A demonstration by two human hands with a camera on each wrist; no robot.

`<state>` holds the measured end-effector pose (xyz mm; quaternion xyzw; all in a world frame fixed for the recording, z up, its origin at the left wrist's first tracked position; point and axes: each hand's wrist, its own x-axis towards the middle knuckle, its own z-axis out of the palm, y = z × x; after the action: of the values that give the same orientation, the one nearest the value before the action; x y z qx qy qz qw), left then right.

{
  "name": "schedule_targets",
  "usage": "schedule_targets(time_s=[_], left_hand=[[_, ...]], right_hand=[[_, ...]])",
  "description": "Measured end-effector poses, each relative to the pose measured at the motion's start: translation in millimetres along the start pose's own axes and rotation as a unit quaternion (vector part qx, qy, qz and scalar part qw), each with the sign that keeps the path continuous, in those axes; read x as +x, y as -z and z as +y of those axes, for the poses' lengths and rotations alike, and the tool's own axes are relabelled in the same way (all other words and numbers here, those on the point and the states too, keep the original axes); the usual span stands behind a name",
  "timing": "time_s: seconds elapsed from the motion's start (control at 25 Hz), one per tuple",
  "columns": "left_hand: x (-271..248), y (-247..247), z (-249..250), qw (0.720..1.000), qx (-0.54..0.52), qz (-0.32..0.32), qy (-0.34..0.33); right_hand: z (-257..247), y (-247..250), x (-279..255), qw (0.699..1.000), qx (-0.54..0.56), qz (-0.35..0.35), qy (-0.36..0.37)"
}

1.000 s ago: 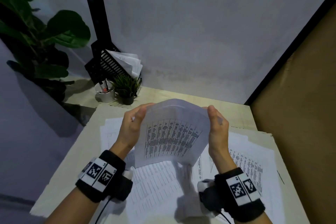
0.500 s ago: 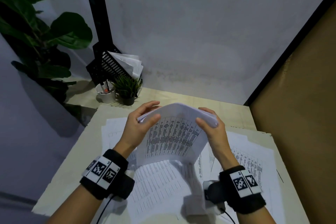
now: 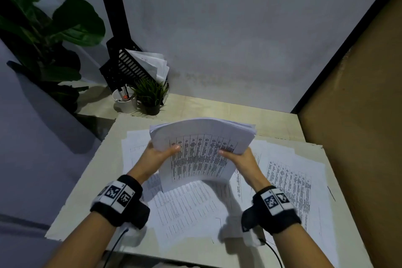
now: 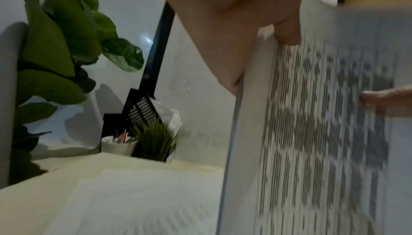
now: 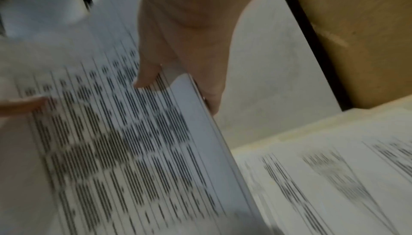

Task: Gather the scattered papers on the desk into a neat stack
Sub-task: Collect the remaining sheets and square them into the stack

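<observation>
We hold a bundle of papers (image 3: 202, 150) upright above the desk (image 3: 91, 180), its lower edge near the loose sheets (image 3: 289, 180) lying there. Our left hand (image 3: 156, 156) grasps its left edge and our right hand (image 3: 241, 158) its right edge, thumbs on the printed front. At the far left stands a small plant (image 3: 150, 95).

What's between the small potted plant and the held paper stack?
Head view: only bare desk separates the small potted plant from the stack held by left hand and right hand.
</observation>
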<state>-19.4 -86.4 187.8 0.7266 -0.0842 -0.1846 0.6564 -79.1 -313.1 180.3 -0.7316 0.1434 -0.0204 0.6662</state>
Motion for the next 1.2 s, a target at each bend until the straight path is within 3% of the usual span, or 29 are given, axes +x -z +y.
schedule_targets(time_s=[0.24, 0.44, 0.56, 0.68, 0.76, 0.92, 1.0, 1.12, 1.2], left_hand=[[0, 0, -8, 0.998, -0.012, 0.058, 0.032], [-3, -9, -25, 0.998, -0.041, 0.032, 0.028], [10, -10, -20, 0.998, -0.027, 0.042, 0.027], [18, -17, -15, 0.998, 0.039, -0.052, 0.0], [20, -25, -19, 0.992, 0.091, -0.082, -0.004], [25, -37, -40, 0.992, 0.121, -0.03, 0.012], [24, -36, -44, 0.992, 0.123, 0.005, 0.032], [23, -21, -51, 0.99, 0.128, 0.036, 0.053], [24, -10, -56, 0.989, 0.129, 0.052, 0.056]], right_hand=[[13, -4, 2, 0.999, 0.029, 0.02, 0.003], [32, -15, -7, 0.998, -0.033, -0.026, -0.036], [14, -3, -2, 0.999, -0.036, 0.018, -0.033], [-8, 24, 3, 0.998, -0.008, 0.056, -0.014], [-5, 37, 5, 0.997, 0.013, 0.074, -0.029], [56, 78, -1, 0.983, -0.041, 0.126, -0.128], [102, 117, -17, 0.945, -0.11, 0.206, -0.228], [159, 171, -54, 0.826, -0.243, 0.295, -0.414], [176, 185, -69, 0.766, -0.259, 0.364, -0.462]])
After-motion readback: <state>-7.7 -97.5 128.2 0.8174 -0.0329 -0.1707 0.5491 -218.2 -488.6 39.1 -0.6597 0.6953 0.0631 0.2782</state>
